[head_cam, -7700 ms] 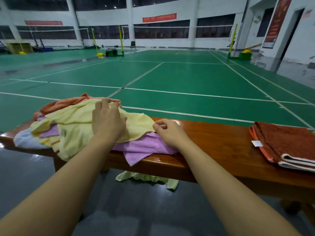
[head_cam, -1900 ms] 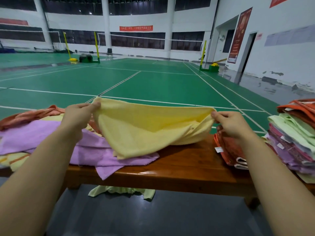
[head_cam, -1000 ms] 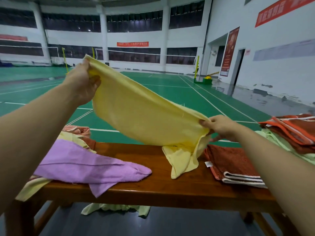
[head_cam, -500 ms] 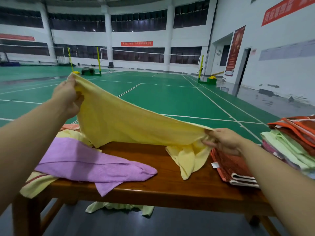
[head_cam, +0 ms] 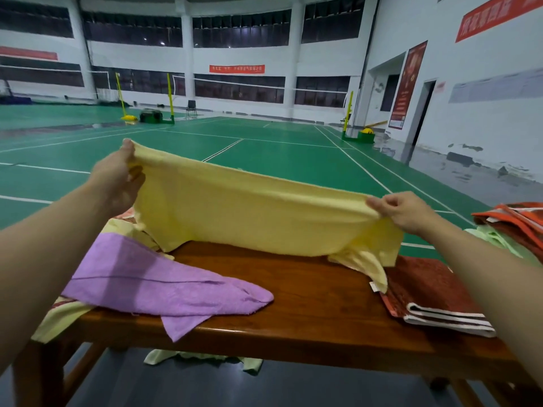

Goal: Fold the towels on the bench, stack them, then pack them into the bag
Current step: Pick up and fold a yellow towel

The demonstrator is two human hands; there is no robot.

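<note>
1. Pale yellow terry towel (head_cam: 264, 218): stretched in the air above the table, lower edge brushing the top, right corner drooping.
2. Left hand (head_cam: 117, 177), right hand (head_cam: 405, 211): fingers pinch the upper corners.
3. Step, judged: spreading before the first fold; next, bring the corners together evenly.
4. Glossy brown wooden table (head_cam: 308, 312): carries a crumpled lilac towel (head_cam: 152, 283) left, a folded rust-brown towel (head_cam: 426, 292) right.

wooden bench (head_cam: 308, 306) — purple towel (head_cam: 164, 284), folded rust towel (head_cam: 432, 292)
</note>
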